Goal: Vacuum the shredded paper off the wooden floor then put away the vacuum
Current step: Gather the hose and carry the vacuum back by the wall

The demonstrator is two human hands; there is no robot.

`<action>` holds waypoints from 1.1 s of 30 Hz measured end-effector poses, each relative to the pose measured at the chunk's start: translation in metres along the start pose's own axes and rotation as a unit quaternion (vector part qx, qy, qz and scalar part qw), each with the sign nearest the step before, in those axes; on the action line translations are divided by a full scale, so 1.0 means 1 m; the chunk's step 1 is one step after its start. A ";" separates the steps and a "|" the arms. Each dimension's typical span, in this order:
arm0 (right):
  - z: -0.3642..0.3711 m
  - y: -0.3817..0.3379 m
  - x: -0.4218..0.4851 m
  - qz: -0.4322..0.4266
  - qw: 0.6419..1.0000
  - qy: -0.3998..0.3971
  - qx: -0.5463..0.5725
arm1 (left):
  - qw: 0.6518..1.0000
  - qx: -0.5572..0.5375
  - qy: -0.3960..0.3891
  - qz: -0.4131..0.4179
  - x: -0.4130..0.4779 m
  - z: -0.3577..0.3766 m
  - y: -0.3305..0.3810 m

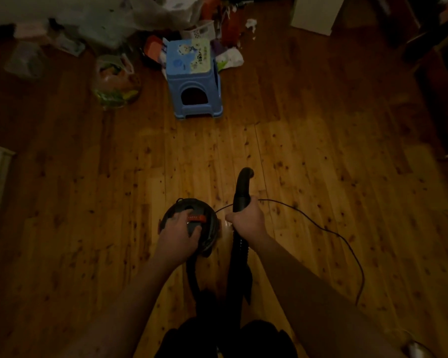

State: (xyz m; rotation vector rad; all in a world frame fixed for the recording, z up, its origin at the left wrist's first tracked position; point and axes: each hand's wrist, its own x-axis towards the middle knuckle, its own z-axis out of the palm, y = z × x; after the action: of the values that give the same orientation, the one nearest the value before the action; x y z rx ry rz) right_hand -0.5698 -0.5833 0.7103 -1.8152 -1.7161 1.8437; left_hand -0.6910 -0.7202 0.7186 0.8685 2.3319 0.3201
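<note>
Ideally the canister (208,228) is carried level, left hand (179,236) curled over its handle, right hand (247,220) wrapped round the wand (243,187) beside it

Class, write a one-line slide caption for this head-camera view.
Left hand on the vacuum canister, right hand gripping its black hose, above a wooden floor.

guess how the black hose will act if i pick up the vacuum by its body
Probably floppy: the hose droops in a loop below the right hand toward the vacuum, so it would likely dangle and swing. Its ribbed stretch looks bendy, not stiff. The thin cord trailing across the floor may drag along.
</note>
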 end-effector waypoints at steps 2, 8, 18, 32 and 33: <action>0.002 0.006 0.010 0.010 1.000 -0.010 -0.003 | 1.000 0.009 -0.007 -0.003 0.009 0.004 0.002; 0.017 0.044 0.040 0.055 0.998 -0.037 -0.019 | 0.999 0.028 -0.021 -0.021 0.039 0.020 -0.013; 0.081 0.117 0.136 0.010 0.999 -0.049 -0.012 | 0.996 0.065 -0.029 -0.044 0.138 0.098 -0.110; 0.174 0.204 0.244 0.063 0.994 -0.042 0.073 | 0.996 0.009 0.003 -0.083 0.217 0.188 -0.239; 0.177 0.204 0.249 0.066 0.994 -0.043 0.078 | 0.997 -0.011 0.007 -0.075 0.219 0.189 -0.247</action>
State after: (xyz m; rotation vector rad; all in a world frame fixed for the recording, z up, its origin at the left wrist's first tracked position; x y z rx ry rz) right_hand -0.6477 -0.6090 0.3520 -1.8547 -1.4589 2.0714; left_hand -0.8265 -0.7612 0.3657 0.6771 2.3853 0.2883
